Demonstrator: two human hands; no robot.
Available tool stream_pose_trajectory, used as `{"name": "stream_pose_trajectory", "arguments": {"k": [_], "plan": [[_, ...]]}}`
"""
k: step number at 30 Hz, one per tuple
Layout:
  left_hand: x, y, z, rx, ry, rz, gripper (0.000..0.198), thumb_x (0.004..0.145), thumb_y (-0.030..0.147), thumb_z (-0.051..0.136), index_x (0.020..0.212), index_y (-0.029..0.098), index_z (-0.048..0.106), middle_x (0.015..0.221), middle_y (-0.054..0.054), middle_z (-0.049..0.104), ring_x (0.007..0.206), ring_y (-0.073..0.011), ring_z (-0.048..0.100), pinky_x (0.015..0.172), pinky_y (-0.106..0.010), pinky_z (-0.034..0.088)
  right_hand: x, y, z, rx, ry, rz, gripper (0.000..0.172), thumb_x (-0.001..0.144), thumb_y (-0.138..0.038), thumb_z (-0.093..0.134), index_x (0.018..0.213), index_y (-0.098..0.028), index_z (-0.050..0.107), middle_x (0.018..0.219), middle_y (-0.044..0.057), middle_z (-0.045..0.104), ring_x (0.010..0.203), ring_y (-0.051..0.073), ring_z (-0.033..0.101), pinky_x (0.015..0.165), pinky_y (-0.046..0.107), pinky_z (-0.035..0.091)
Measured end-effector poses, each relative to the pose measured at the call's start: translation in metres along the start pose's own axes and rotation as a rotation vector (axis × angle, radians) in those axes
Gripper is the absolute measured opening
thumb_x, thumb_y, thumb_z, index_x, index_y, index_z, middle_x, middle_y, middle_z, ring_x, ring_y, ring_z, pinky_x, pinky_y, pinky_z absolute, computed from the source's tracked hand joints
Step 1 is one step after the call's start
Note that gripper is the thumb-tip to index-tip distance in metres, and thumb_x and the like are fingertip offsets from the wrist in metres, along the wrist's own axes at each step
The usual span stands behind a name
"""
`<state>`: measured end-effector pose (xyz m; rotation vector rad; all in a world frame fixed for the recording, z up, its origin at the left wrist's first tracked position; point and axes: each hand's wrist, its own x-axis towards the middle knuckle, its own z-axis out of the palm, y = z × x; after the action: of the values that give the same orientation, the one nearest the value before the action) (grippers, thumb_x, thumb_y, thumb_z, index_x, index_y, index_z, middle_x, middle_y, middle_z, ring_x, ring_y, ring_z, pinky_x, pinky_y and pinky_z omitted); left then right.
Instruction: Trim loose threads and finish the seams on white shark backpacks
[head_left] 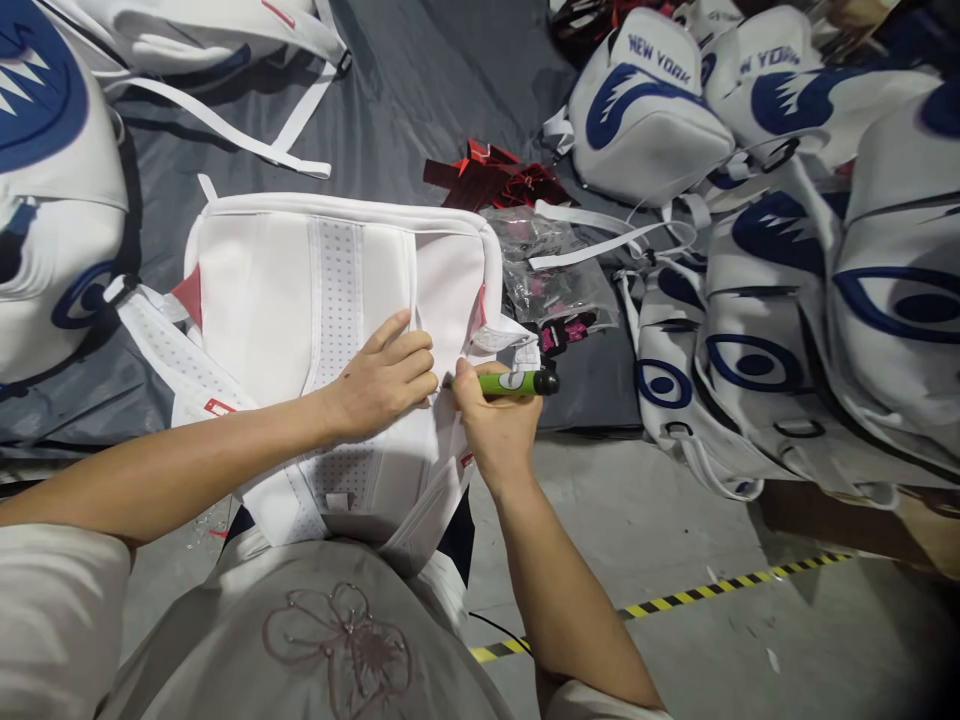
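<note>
A white backpack [251, 300] lies with its back panel and shoulder straps facing up, its lower end against my lap. My left hand [386, 375] rests across that panel, fingers bent and gripping the fabric near the right-hand seam. Just right of it, my right hand [499, 420] is closed around a green marker pen [517, 383] with a black end. The pen lies nearly level; its tip points left at the panel beside my left fingertips and is mostly hidden by my thumb. A white strap with a buckle [525, 345] sits just above the pen.
A grey-covered table [420, 110] carries the work. More white and blue backpacks [652, 110] crowd the right, and another backpack [60, 200] stands left. Beyond my right hand lie a clear plastic bag [551, 260] and red scraps [495, 175]. Yellow-black tape [720, 588] marks the floor.
</note>
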<state>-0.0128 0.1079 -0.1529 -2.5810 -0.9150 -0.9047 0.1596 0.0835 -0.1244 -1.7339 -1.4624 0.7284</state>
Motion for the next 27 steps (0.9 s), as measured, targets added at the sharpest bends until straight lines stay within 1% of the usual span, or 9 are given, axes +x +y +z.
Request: {"name": "stream_pose_trajectory", "arguments": {"k": [3, 6, 11, 13, 16, 19, 23, 25, 27], "plan": [[-0.001, 0.000, 0.000, -0.003, -0.007, -0.004, 0.021, 0.099, 0.031, 0.048, 0.081, 0.023, 0.054, 0.085, 0.002, 0.056, 0.111, -0.0159, 0.053, 0.127, -0.044, 0.020, 0.001, -0.001, 0.000, -0.034, -0.035, -0.031, 0.038, 0.085, -0.050, 0.059, 0.060, -0.022, 0.054, 0.052, -0.001, 0.054, 0.050, 0.014, 0.048, 0.052, 0.028, 0.040], [-0.001, 0.000, 0.001, 0.000, -0.018, 0.000, 0.022, 0.099, 0.033, 0.048, 0.081, 0.022, 0.055, 0.086, 0.002, 0.057, 0.110, -0.0161, 0.053, 0.126, -0.044, 0.021, 0.003, -0.003, -0.002, -0.053, -0.027, -0.047, 0.040, 0.085, -0.048, 0.058, 0.056, -0.022, 0.050, 0.049, -0.002, 0.049, 0.047, 0.013, 0.044, 0.050, 0.028, 0.037], [-0.001, -0.001, 0.003, 0.039, 0.009, 0.005, 0.026, 0.100, 0.035, 0.046, 0.081, 0.021, 0.055, 0.085, 0.002, 0.056, 0.109, -0.0153, 0.053, 0.127, -0.042, 0.018, 0.006, 0.000, -0.003, -0.052, -0.051, -0.039, 0.038, 0.085, -0.046, 0.058, 0.057, -0.022, 0.052, 0.049, -0.003, 0.048, 0.046, 0.012, 0.043, 0.047, 0.027, 0.035], [-0.001, -0.002, 0.002, 0.033, 0.020, 0.009, 0.025, 0.100, 0.034, 0.047, 0.080, 0.021, 0.055, 0.084, 0.002, 0.056, 0.108, -0.0158, 0.054, 0.128, -0.042, 0.016, 0.006, 0.002, -0.002, -0.056, -0.030, -0.040, 0.038, 0.086, -0.047, 0.057, 0.059, -0.022, 0.052, 0.050, -0.003, 0.050, 0.047, 0.012, 0.044, 0.047, 0.027, 0.036], [0.000, 0.000, 0.001, 0.020, 0.028, 0.015, 0.025, 0.100, 0.034, 0.047, 0.080, 0.021, 0.056, 0.084, 0.001, 0.058, 0.107, -0.0168, 0.054, 0.128, -0.042, 0.016, 0.005, 0.002, -0.003, -0.060, -0.048, -0.040, 0.038, 0.086, -0.048, 0.058, 0.059, -0.022, 0.052, 0.050, -0.002, 0.051, 0.047, 0.013, 0.045, 0.047, 0.027, 0.038], [0.002, 0.000, 0.002, 0.034, -0.001, 0.001, 0.025, 0.100, 0.035, 0.047, 0.080, 0.023, 0.056, 0.084, 0.002, 0.058, 0.107, -0.0166, 0.055, 0.128, -0.042, 0.016, 0.005, 0.001, -0.005, -0.077, -0.039, -0.037, 0.038, 0.085, -0.048, 0.057, 0.058, -0.022, 0.053, 0.049, -0.002, 0.051, 0.047, 0.013, 0.046, 0.047, 0.027, 0.038], [-0.004, -0.006, 0.006, 0.061, -0.026, -0.008, 0.025, 0.100, 0.036, 0.046, 0.080, 0.023, 0.055, 0.085, 0.002, 0.058, 0.108, -0.0164, 0.055, 0.127, -0.043, 0.019, 0.014, 0.006, 0.000, -0.051, -0.103, -0.059, 0.038, 0.085, -0.048, 0.057, 0.057, -0.022, 0.052, 0.050, -0.002, 0.051, 0.048, 0.013, 0.047, 0.050, 0.028, 0.039], [-0.008, -0.007, 0.002, 0.034, -0.011, 0.005, 0.025, 0.099, 0.036, 0.047, 0.081, 0.021, 0.054, 0.084, 0.001, 0.058, 0.108, -0.0174, 0.054, 0.125, -0.044, 0.021, 0.015, 0.007, 0.003, -0.041, -0.081, -0.031, 0.037, 0.084, -0.047, 0.058, 0.057, -0.022, 0.053, 0.052, -0.001, 0.053, 0.051, 0.014, 0.049, 0.052, 0.027, 0.041], [-0.007, -0.002, -0.005, -0.071, 0.001, -0.017, 0.020, 0.098, 0.033, 0.049, 0.083, 0.021, 0.055, 0.086, -0.001, 0.060, 0.109, -0.0186, 0.054, 0.124, -0.045, 0.023, 0.006, 0.002, 0.004, -0.023, -0.062, 0.047, 0.033, 0.084, -0.046, 0.059, 0.061, -0.022, 0.056, 0.055, -0.001, 0.057, 0.053, 0.014, 0.052, 0.052, 0.026, 0.042]]}}
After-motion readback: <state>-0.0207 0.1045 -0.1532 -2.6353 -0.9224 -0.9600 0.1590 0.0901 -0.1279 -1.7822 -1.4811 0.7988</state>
